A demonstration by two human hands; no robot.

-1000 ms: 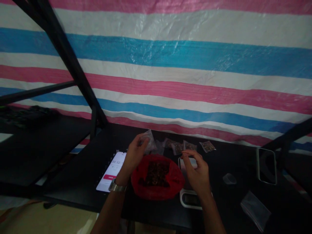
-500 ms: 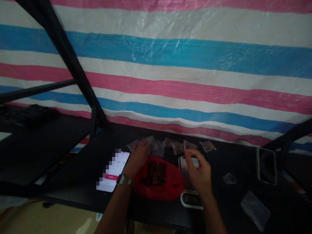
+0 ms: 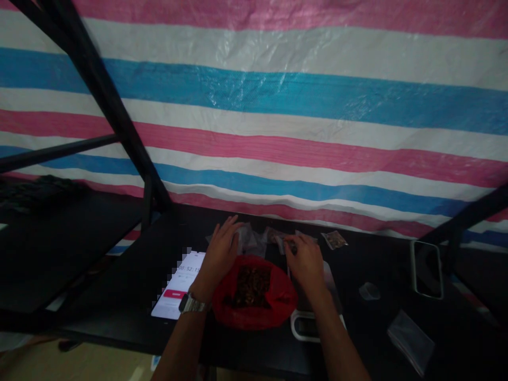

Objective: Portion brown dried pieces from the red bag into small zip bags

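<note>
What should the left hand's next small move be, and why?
Probably have the left hand pinch one flat, clear plastic bag: it looks open, with no clear grip, right by those bags, and the red plastic bag of dark brown pieces lies open nearer the person. The right hand is at the filled clear packets; its grip can't be made out.

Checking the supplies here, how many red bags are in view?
1. The red bag sits open on the black table, left of the white-edged scale, with brown pieces inside.
</note>
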